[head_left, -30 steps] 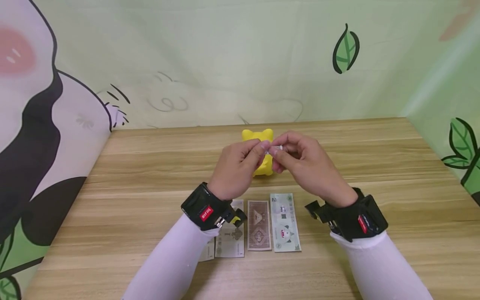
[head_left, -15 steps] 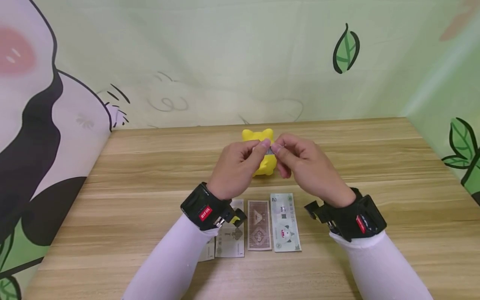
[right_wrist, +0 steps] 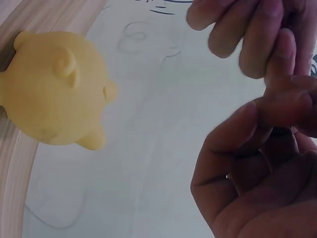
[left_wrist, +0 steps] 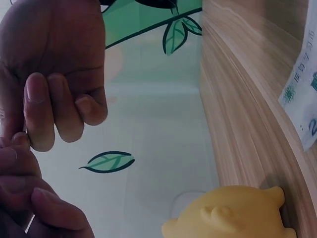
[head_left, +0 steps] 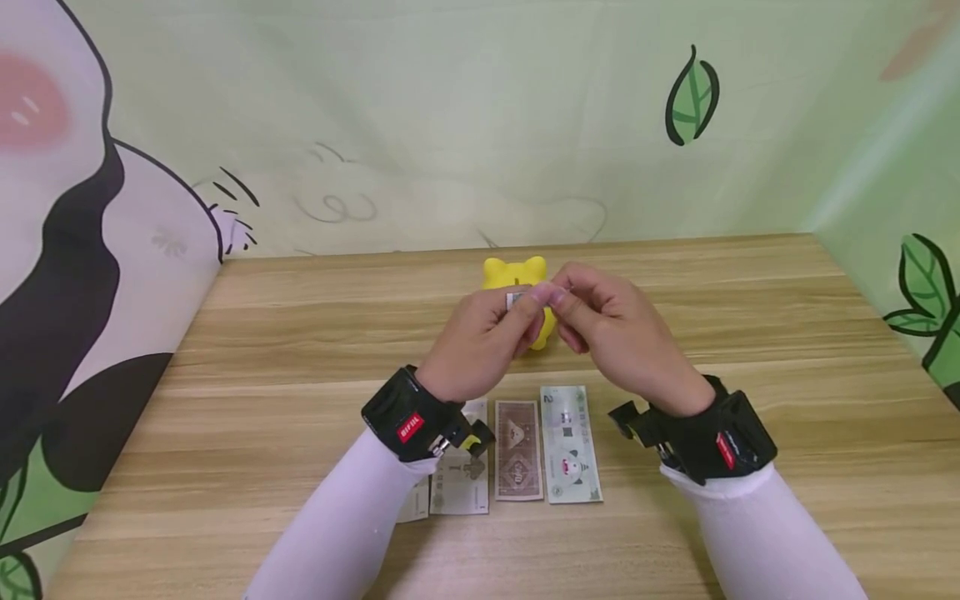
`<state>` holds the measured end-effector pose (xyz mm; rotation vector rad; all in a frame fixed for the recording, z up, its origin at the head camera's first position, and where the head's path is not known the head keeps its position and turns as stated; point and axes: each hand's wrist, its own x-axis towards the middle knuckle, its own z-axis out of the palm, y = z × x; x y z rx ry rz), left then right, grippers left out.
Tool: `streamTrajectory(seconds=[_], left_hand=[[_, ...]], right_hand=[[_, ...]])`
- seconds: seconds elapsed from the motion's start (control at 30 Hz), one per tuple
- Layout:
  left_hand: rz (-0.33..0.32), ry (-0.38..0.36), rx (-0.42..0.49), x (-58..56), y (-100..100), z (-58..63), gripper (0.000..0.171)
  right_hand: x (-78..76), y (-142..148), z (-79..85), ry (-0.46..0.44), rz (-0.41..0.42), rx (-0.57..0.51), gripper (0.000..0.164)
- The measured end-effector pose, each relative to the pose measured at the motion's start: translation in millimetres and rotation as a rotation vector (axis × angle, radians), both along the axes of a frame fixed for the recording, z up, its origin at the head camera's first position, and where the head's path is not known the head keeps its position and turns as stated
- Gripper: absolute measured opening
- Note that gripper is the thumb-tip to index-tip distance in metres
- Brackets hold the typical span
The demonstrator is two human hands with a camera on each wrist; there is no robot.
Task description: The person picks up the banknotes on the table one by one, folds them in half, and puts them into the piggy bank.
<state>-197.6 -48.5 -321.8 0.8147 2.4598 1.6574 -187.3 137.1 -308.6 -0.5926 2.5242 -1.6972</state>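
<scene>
Above a yellow pig-shaped coin bank (head_left: 517,272), both hands meet at the fingertips. My left hand (head_left: 474,343) pinches a small folded banknote (head_left: 513,300) between thumb and forefinger; a pale printed corner shows. The thumb and forefinger of my right hand (head_left: 618,333) pinch at the same spot, touching the left thumb tip. Most of the folded note is hidden behind the fingers. A slot shows on the bank's top. In both wrist views the bank stands below the hands, apart from them.
Nearer the person lie a green banknote (head_left: 572,446), a brown banknote (head_left: 518,452) and a grey banknote (head_left: 461,493). Another pale note (head_left: 415,505) is partly under the left forearm. A printed cloth wall (head_left: 420,125) rises behind the wooden table (head_left: 750,333).
The folded note, earlier showing between the two hands, now shows behind the left thumb. The right fingertips have closed up against the left thumb. The bank and flat notes stay put.
</scene>
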Motion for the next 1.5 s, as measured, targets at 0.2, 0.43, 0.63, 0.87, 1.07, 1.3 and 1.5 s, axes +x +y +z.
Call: streamTrajectory(seconds=[0.2, 0.43, 0.63, 0.87, 1.07, 1.3, 1.5], left_hand=[[0.011, 0.010, 0.008, 0.7, -0.8, 1.2, 0.049], [0.063, -0.011, 0.019, 1.2, -2.8, 2.8, 0.050], [0.055, -0.048, 0.031, 1.0, -2.2, 2.9, 0.054], [0.067, -0.022, 0.073, -1.5, -2.7, 2.4, 0.049], [0.113, -0.003, 0.052, 0.0, -4.8, 4.8, 0.048], [0.120, 0.004, 0.022, -0.2, -5.0, 3.8, 0.049], [0.089, -0.022, 0.039, -0.6, -2.7, 0.9, 0.052]], right_hand=[[-0.6, -1.7, -0.3, -0.020, 0.058, -0.037, 0.023], [-1.0, -1.2, 0.0, -0.038, 0.053, -0.035, 0.028], [0.4, -0.4, 1.0, 0.011, -0.018, -0.039, 0.030], [1.9, 2.2, 3.5, 0.051, -0.085, -0.081, 0.028], [0.8, 1.3, 3.1, 0.041, -0.062, -0.075, 0.029], [-0.5, 2.0, 2.1, -0.013, -0.073, -0.073, 0.019], [-0.6, 0.8, 1.1, 0.020, -0.077, -0.079, 0.009]])
